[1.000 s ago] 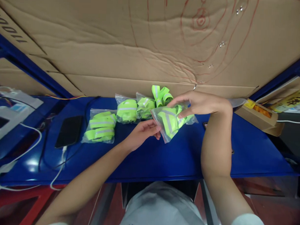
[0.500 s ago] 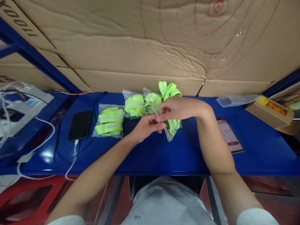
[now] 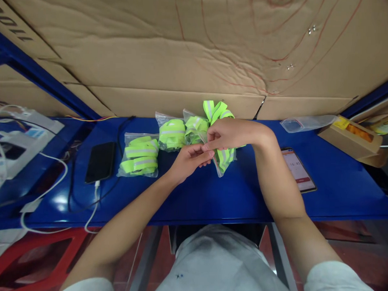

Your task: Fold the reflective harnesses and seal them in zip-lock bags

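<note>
My left hand (image 3: 190,160) and my right hand (image 3: 224,134) meet at the zip edge of a clear plastic bag (image 3: 224,160), each pinching it. Neon yellow-green strap with a grey stripe shows inside this bag, partly under my right hand. Loose loops of the same strap (image 3: 214,110) stick up behind my right hand. To the left lie three filled clear bags of strap: one (image 3: 139,156) at the left, one (image 3: 172,134) in the middle, and one (image 3: 194,127) close behind my fingers.
A black phone (image 3: 100,162) with a white cable lies left on the blue table (image 3: 192,200). Power strips (image 3: 22,143) with cables stand far left. Right of my arm are a lit phone (image 3: 297,169), a clear sleeve (image 3: 306,124) and a cardboard box (image 3: 350,138). Cardboard (image 3: 136,67) stands behind.
The view has shifted slightly. My hands keep their pinch at the bag's edge, with my fingers slightly closer together. The bags on the left have not moved on the table.
</note>
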The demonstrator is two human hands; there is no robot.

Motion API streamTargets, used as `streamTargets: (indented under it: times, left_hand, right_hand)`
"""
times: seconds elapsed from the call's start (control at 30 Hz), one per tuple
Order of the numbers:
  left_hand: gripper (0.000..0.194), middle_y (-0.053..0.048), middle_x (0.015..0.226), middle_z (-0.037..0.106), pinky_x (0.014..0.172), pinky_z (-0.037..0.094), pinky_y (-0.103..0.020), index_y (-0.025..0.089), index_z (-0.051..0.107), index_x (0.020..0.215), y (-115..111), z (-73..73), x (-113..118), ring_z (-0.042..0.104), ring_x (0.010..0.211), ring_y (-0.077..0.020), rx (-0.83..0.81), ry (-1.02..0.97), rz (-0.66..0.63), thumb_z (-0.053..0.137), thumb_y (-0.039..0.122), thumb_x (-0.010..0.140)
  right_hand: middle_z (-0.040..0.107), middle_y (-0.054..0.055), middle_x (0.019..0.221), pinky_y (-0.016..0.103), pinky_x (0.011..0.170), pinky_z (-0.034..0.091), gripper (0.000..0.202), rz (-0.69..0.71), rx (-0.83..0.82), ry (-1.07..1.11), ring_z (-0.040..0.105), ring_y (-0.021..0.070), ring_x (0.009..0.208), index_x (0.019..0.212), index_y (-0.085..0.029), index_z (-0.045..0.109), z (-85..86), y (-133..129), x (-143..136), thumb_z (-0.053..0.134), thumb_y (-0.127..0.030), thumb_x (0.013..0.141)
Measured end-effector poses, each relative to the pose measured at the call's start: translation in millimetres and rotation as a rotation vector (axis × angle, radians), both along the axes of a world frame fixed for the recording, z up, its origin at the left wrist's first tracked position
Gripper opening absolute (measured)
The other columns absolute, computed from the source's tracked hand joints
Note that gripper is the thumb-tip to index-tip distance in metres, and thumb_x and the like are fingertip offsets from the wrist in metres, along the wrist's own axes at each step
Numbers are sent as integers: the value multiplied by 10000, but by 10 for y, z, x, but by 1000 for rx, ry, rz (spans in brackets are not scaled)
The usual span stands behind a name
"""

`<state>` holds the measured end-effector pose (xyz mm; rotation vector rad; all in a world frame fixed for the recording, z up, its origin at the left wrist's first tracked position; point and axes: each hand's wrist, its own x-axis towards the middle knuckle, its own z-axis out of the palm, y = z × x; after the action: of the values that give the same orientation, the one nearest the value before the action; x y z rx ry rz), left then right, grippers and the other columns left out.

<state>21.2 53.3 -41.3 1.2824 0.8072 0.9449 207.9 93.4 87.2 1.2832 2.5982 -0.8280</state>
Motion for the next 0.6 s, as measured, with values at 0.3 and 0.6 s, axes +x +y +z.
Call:
streamTargets:
  times: [0.3, 0.6]
  left_hand:
    - [296, -4, 638, 632, 564, 440, -244, 177, 683, 699, 0, 4, 46, 570, 587, -108, -14, -13, 66, 812, 424, 796]
    - [266, 45, 537, 394, 528, 292, -248, 209, 424, 589, 193, -116, -50, 366, 517, -92, 179, 86, 427, 578, 231, 805]
  right_hand:
    - [689, 0, 763, 244, 610, 350, 126, 44, 17, 107, 568, 101, 661, 909, -154, 727, -48, 44, 52, 632, -233, 936]
    - [621, -3, 728, 295, 638, 275, 80, -124, 233, 93, 503, 115, 674, 754, -162, 637, 20, 15, 155, 636, -205, 822]
